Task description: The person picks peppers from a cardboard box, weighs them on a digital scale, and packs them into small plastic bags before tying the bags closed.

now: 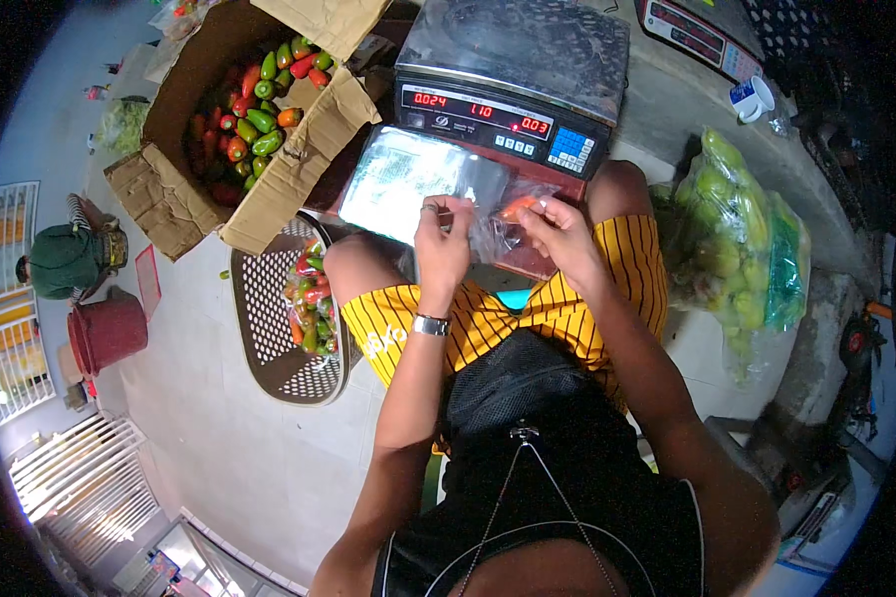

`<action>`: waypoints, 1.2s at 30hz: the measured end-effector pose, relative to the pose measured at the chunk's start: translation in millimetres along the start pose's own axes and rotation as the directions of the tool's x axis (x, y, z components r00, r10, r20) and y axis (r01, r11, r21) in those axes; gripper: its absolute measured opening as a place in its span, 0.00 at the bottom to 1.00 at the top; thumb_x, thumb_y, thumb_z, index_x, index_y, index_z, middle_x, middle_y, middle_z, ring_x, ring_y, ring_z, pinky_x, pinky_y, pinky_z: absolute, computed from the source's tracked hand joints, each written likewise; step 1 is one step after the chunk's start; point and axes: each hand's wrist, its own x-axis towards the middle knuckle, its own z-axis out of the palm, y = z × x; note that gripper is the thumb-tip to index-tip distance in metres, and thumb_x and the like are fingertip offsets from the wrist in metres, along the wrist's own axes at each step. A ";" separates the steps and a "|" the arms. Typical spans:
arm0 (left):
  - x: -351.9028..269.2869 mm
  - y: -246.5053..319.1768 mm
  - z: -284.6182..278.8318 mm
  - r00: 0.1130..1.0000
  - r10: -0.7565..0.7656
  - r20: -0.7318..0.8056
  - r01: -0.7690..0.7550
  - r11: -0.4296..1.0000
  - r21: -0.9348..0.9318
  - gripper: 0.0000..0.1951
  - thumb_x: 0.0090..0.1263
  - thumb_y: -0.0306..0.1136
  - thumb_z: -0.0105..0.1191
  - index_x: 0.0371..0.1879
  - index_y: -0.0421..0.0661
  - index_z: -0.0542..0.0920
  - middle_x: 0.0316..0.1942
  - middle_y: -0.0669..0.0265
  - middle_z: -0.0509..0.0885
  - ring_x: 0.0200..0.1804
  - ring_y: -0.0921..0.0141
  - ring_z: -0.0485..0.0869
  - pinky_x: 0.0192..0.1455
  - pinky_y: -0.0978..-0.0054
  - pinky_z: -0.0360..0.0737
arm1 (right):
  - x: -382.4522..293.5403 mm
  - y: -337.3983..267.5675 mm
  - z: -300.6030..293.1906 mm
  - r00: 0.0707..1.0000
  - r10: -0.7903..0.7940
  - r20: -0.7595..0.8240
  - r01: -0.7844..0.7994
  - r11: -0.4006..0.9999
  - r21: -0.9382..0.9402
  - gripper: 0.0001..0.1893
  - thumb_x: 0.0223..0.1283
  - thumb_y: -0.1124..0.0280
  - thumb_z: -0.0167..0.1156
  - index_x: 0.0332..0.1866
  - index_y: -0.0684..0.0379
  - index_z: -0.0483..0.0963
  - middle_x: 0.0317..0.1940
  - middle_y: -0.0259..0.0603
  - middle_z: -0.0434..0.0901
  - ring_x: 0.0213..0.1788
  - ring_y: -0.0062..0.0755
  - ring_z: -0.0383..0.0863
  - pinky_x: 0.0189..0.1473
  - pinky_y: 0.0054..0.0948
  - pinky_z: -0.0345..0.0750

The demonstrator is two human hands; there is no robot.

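Note:
My left hand (444, 233) pinches the edge of a clear plastic bag (485, 237) over my lap. On its other side my right hand (556, 233) has its fingers on the bag, around an orange-red pepper (519, 209) that shows through the film. A stack of shiny clear plastic bags (403, 183) lies beyond my left hand, on a dark red surface. Just past it stands a digital scale (474, 116) with lit red figures and a bare metal platform (511, 45). An open cardboard box (299, 168) at the upper left holds many red and green peppers (257, 123).
By my left knee stands a plastic basket (265, 328) with bagged peppers (313, 306). Large bags of green produce (724, 239) lie at the right. A mug (752, 99) and a second scale (702, 37) are at the upper right. Another person (67, 257) is beside a red bucket (108, 332).

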 end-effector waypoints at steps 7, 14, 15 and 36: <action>7.3 -32.5 4.4 0.949 0.307 0.080 -0.313 0.870 0.381 0.12 0.59 0.34 0.67 0.35 0.40 0.82 0.41 0.55 0.81 0.44 0.57 0.82 0.47 0.64 0.79 | 14.1 4.6 5.1 0.981 -0.183 0.066 0.186 0.981 -0.047 0.12 0.72 0.63 0.59 0.43 0.62 0.81 0.32 0.31 0.81 0.32 0.16 0.77 0.35 0.20 0.74; 25.2 -57.3 1.1 0.970 0.239 0.051 -0.208 0.695 0.688 0.09 0.57 0.30 0.61 0.31 0.37 0.81 0.40 0.50 0.80 0.46 0.50 0.77 0.52 0.53 0.76 | 13.2 -18.0 7.5 0.967 -0.229 0.107 0.224 0.973 0.057 0.09 0.69 0.69 0.60 0.37 0.64 0.81 0.31 0.32 0.83 0.35 0.18 0.79 0.38 0.19 0.75; 26.4 -57.5 1.4 0.963 0.263 0.051 -0.223 0.684 0.695 0.09 0.57 0.30 0.61 0.30 0.37 0.80 0.41 0.50 0.80 0.47 0.50 0.76 0.52 0.53 0.76 | 12.6 -21.1 3.1 0.967 -0.252 0.025 0.251 0.967 0.029 0.09 0.69 0.70 0.59 0.36 0.64 0.81 0.32 0.33 0.83 0.35 0.19 0.80 0.40 0.20 0.75; 30.5 -48.9 -18.6 0.973 0.225 0.046 -0.206 0.769 0.606 0.12 0.53 0.29 0.64 0.34 0.35 0.81 0.37 0.48 0.82 0.46 0.48 0.78 0.53 0.55 0.75 | -25.7 -159.4 -134.3 0.759 -0.598 -0.257 0.643 0.628 0.438 0.07 0.67 0.70 0.56 0.46 0.61 0.73 0.35 0.39 0.81 0.37 0.34 0.81 0.42 0.32 0.77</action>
